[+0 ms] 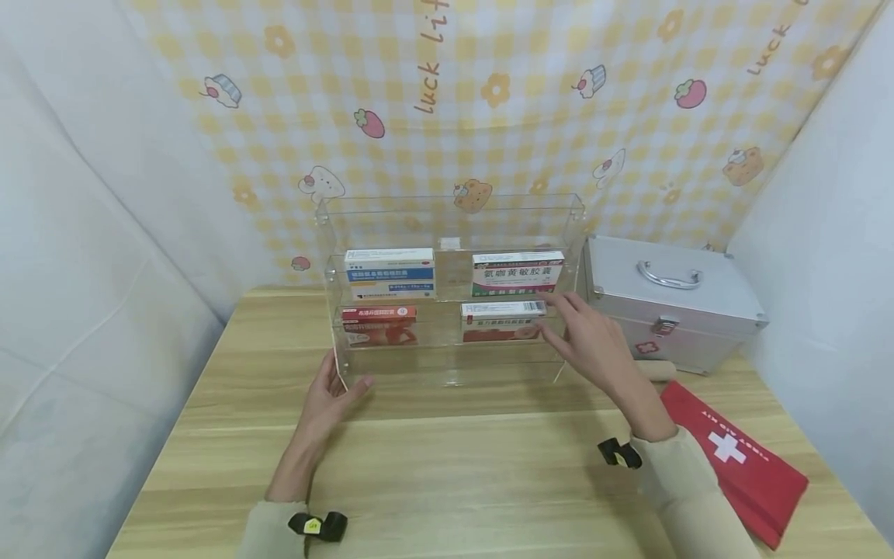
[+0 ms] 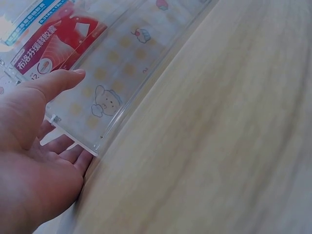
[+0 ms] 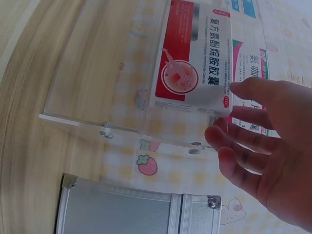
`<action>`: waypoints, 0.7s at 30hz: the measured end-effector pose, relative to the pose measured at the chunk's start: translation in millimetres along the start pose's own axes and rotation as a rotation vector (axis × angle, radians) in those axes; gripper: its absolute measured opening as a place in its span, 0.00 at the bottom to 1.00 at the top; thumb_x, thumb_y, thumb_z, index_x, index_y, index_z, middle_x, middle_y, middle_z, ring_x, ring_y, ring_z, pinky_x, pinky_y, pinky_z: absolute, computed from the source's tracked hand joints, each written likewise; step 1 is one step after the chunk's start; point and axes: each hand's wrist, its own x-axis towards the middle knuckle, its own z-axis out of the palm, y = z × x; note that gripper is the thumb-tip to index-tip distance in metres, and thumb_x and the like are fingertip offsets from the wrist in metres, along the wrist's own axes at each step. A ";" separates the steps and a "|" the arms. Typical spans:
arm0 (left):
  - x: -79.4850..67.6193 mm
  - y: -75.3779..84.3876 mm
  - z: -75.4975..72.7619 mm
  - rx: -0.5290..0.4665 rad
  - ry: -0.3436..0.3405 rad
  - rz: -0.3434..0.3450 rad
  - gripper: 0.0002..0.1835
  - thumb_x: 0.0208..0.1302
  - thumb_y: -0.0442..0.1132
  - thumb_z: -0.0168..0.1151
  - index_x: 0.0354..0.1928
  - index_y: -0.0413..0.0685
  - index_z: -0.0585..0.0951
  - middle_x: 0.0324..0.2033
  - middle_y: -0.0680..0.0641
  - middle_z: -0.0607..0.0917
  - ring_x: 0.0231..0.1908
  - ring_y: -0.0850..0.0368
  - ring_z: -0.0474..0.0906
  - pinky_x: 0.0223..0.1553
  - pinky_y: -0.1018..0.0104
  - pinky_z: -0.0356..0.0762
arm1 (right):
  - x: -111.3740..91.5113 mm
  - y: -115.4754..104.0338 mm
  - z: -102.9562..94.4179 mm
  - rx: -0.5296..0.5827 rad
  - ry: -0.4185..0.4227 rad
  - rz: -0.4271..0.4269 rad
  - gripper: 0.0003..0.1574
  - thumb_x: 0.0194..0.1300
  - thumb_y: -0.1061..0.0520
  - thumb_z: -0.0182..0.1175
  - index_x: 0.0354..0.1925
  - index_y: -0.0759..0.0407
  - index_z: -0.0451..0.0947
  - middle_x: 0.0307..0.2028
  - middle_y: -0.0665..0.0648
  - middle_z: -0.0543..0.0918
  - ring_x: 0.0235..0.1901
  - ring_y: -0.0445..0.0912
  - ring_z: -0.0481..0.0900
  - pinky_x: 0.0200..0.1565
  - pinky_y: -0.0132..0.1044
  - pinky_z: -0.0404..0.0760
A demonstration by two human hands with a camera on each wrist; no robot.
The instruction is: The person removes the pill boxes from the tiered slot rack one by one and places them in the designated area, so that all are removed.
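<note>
A clear acrylic tiered rack (image 1: 391,365) stands on the table with several medicine boxes on its shelves. My left hand (image 1: 331,404) holds the rack's lower left side, thumb in front of the side panel and fingers behind it. In the left wrist view, a red ibuprofen box (image 2: 63,44) sits above that thumb. My right hand (image 1: 587,338) pinches the upper right corner of a red-and-white medicine box (image 3: 192,63) on the lower right tier, thumb at its front edge. Behind it stands a white, green and pink box (image 1: 517,276). A blue-and-white box (image 1: 391,276) is at upper left.
A silver metal case (image 1: 677,295) with a handle stands right of the rack. A beige roll (image 1: 656,370) lies before it, and a red first aid pouch (image 1: 733,458) lies near my right forearm. Behind the rack hangs a yellow checked cloth (image 1: 447,140).
</note>
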 end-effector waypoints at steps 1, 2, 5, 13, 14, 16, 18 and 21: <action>-0.6 0.1 -0.3 -0.002 0.002 -0.001 0.48 0.62 0.44 0.69 0.77 0.60 0.50 0.75 0.46 0.52 0.73 0.47 0.46 0.72 0.48 0.46 | 0.5 0.5 0.6 0.013 -0.003 0.001 0.27 0.68 0.48 0.63 0.61 0.54 0.75 0.43 0.57 0.80 0.17 0.38 0.68 0.11 0.32 0.63; -1.3 0.3 -0.7 -0.001 0.001 -0.002 0.48 0.62 0.44 0.69 0.77 0.60 0.50 0.75 0.46 0.52 0.73 0.47 0.46 0.72 0.49 0.46 | 1.0 0.9 1.1 0.025 -0.008 0.003 0.26 0.67 0.48 0.63 0.60 0.54 0.75 0.43 0.56 0.80 0.17 0.37 0.68 0.11 0.32 0.63; -2.0 -0.1 -1.7 0.004 0.002 0.001 0.48 0.63 0.43 0.69 0.77 0.60 0.50 0.75 0.46 0.52 0.73 0.48 0.46 0.72 0.49 0.46 | 3.1 1.7 1.3 0.059 -0.028 0.005 0.25 0.67 0.48 0.64 0.59 0.54 0.77 0.41 0.55 0.80 0.17 0.38 0.68 0.13 0.33 0.65; -2.4 0.2 -1.9 0.007 -0.002 0.000 0.48 0.63 0.45 0.69 0.78 0.61 0.50 0.75 0.47 0.52 0.73 0.49 0.46 0.72 0.49 0.47 | 11.4 7.9 -3.8 0.101 -0.113 0.038 0.23 0.68 0.45 0.62 0.58 0.52 0.78 0.23 0.49 0.81 0.15 0.38 0.71 0.19 0.36 0.72; -2.4 0.2 -1.8 0.007 -0.002 0.001 0.48 0.63 0.45 0.69 0.77 0.61 0.50 0.75 0.47 0.52 0.73 0.49 0.46 0.72 0.50 0.47 | 12.4 8.7 -4.9 0.111 -0.133 0.049 0.23 0.69 0.45 0.61 0.58 0.52 0.78 0.19 0.47 0.80 0.14 0.38 0.71 0.18 0.36 0.72; -2.1 0.1 -1.6 0.009 0.000 0.000 0.48 0.63 0.45 0.69 0.77 0.61 0.50 0.75 0.47 0.52 0.73 0.49 0.47 0.72 0.50 0.48 | 13.6 9.6 -7.4 0.142 -0.176 0.080 0.23 0.70 0.44 0.60 0.59 0.51 0.78 0.14 0.46 0.76 0.12 0.38 0.71 0.18 0.37 0.72; -1.6 -0.1 -1.3 0.014 0.001 -0.001 0.48 0.63 0.46 0.69 0.78 0.61 0.50 0.75 0.47 0.52 0.73 0.49 0.47 0.72 0.50 0.48 | 14.2 10.3 -9.5 0.173 -0.207 0.109 0.23 0.69 0.44 0.60 0.59 0.51 0.78 0.13 0.47 0.77 0.12 0.39 0.73 0.19 0.37 0.74; -1.0 -0.3 -0.9 0.024 0.004 -0.002 0.49 0.62 0.46 0.69 0.78 0.61 0.49 0.75 0.47 0.52 0.73 0.49 0.48 0.72 0.50 0.49 | 14.9 11.4 -11.1 0.222 -0.219 0.141 0.22 0.68 0.46 0.62 0.57 0.52 0.79 0.19 0.50 0.82 0.12 0.40 0.76 0.20 0.37 0.77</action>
